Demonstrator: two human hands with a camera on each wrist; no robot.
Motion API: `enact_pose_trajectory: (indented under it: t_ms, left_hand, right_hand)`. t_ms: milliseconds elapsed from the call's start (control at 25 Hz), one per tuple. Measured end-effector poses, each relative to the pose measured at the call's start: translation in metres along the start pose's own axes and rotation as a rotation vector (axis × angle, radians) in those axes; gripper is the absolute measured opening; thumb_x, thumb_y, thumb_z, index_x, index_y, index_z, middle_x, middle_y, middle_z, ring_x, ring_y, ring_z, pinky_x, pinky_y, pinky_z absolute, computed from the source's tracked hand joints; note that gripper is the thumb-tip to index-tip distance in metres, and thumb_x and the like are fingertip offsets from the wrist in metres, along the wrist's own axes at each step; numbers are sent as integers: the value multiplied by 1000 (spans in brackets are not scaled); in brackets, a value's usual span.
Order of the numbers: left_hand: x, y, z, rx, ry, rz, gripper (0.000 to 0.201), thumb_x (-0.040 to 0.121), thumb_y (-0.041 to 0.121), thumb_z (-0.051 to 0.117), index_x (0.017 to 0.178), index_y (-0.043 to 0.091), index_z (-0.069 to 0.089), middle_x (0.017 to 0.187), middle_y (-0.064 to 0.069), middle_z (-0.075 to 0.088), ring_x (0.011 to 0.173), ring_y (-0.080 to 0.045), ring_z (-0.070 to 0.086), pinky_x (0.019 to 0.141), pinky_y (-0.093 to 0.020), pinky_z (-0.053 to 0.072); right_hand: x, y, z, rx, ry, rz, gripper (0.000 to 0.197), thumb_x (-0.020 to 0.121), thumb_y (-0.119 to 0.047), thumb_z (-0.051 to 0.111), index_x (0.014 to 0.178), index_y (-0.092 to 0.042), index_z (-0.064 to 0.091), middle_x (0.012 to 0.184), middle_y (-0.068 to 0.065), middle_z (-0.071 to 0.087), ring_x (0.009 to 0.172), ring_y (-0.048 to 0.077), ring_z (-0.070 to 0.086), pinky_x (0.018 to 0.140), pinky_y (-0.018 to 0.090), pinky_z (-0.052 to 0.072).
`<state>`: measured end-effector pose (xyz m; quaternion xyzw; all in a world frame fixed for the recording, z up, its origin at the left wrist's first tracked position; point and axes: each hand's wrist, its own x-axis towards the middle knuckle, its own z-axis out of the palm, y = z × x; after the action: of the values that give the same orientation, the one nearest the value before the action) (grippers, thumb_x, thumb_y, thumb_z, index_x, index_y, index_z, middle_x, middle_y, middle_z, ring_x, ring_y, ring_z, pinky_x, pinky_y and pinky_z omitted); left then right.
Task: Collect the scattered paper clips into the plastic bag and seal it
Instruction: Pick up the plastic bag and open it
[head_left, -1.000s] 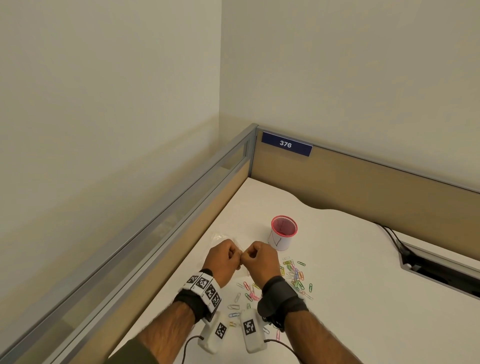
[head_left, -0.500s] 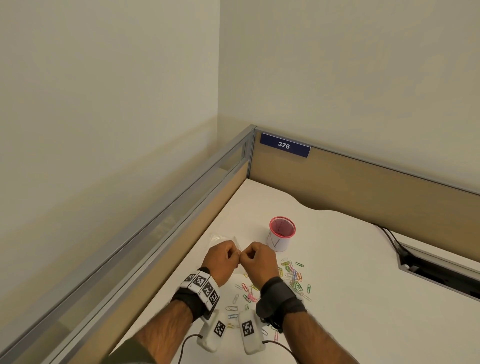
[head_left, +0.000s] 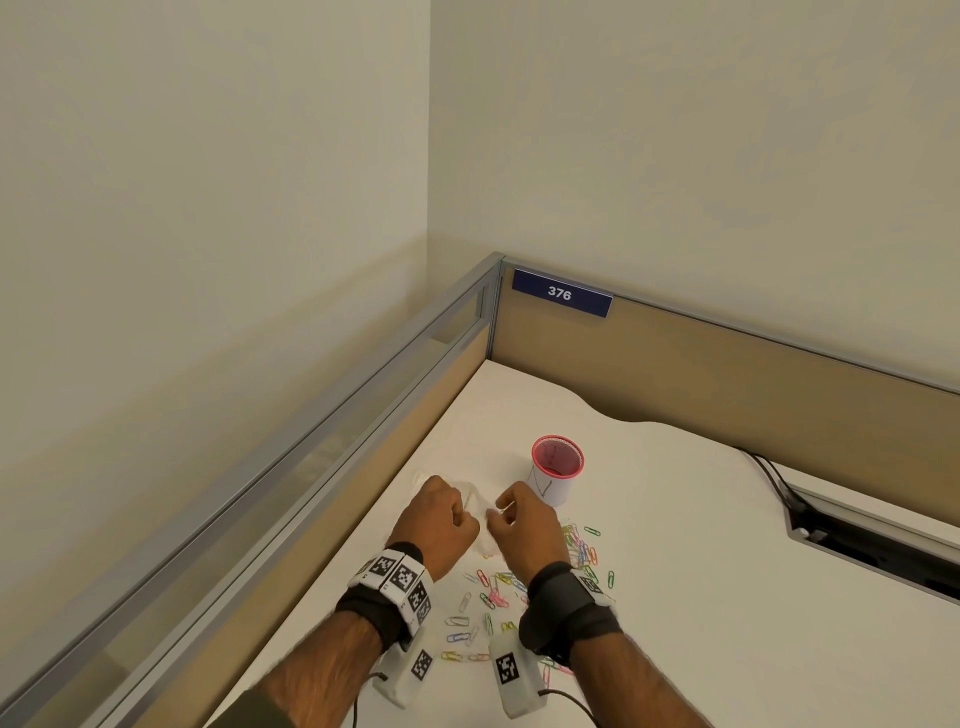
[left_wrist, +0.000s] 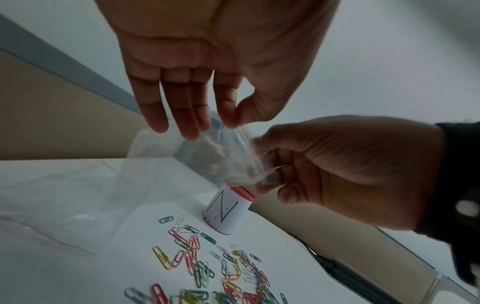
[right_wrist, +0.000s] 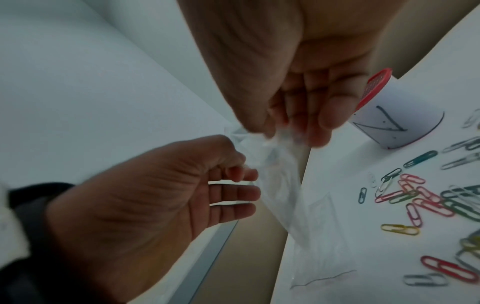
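Fingers of the left hand (head_left: 439, 525) and right hand (head_left: 524, 525) pinch one see-through plastic bag (head_left: 480, 512) above the white desk (head_left: 701, 571). Left wrist: thumb and finger pinch its thin rim; many bright paper clips (left_wrist: 221, 267) lie below, too many to count. Right wrist: one red-rimmed cup (right_wrist: 394, 115).

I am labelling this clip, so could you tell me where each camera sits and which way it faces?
Head: worn high, looking down at the desk; both forearms show.
Left wrist: under the left hand, looking along its fingers at the plastic bag.
Right wrist: under the right hand, looking the same way.
Shared: all show the bag, the paper clips and the red-rimmed cup.
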<state>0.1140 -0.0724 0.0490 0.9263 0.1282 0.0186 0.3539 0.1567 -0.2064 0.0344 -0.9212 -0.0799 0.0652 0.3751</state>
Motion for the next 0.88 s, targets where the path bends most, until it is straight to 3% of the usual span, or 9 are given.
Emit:
enact_pose_trajectory:
  t_ms: [80,240,400,560,640,680,720,800,880]
  left_hand:
    - [-1,1,0,7,-29,17,25,89,18,59,70,17,43,94,1,47,64,-12,46,64,-27,44]
    - [-3,-5,-1,39,-87,18,25,86,21,56,67,17,41,91,2,48,64,-13,44,65,-35,47]
    - [-4,-9,4,25,-142,65,26,86,22,57,67,19,39,88,4,46,65,-14,46,65,-34,46]
    - [-7,-11,6,-34,-174,138,24,80,30,55,66,22,37,97,1,54,83,-21,60,80,-45,55]
    - [-7,-22,1,-150,-98,189,26,75,48,63,76,28,46,103,8,57,95,-10,60,88,-40,54]
    - [-6,-28,-1,-166,-90,216,40,67,59,71,92,33,52,114,15,56,105,-4,56,94,-34,52]
    - [-5,-30,-2,-136,-127,242,70,58,67,77,115,38,49,129,22,48,118,1,49,103,-29,47]
    - [-4,-33,4,6,-226,279,122,47,75,80,148,40,22,149,27,23,137,2,25,116,-30,29]
    - [-2,-33,17,113,-235,347,128,54,68,82,154,38,8,157,22,11,142,-1,13,121,-33,18]
  right_hand:
    - [-3,-1,0,-21,-88,-50,14,85,-31,62,97,-24,57,80,-4,62,69,15,57,60,25,46]
    - [0,1,-4,-106,8,-53,7,86,-21,52,86,-21,59,82,0,64,74,19,59,71,36,55]
    - [-4,-3,-2,-134,-108,-97,19,83,-34,61,101,-26,59,88,-2,66,78,18,62,71,33,52]
    - [-2,1,-2,-219,-81,-35,20,87,-23,50,104,-25,62,100,2,69,87,23,63,77,34,54]
    - [-2,4,-8,-187,-89,-38,24,89,-19,47,105,-23,64,102,3,69,89,24,64,79,35,54]
    - [-1,5,-9,-173,-101,-57,25,89,-18,46,104,-21,65,102,4,70,89,24,64,79,36,54]
    - [1,6,-12,-158,-112,-77,26,89,-17,44,103,-21,66,102,4,70,90,23,64,81,36,54]
    - [2,7,-12,-103,-147,-107,28,89,-15,44,100,-22,68,99,1,71,87,21,65,82,38,55]
    - [2,3,-11,-57,-208,-134,28,87,-12,46,99,-23,68,92,-3,69,80,19,65,79,38,57]
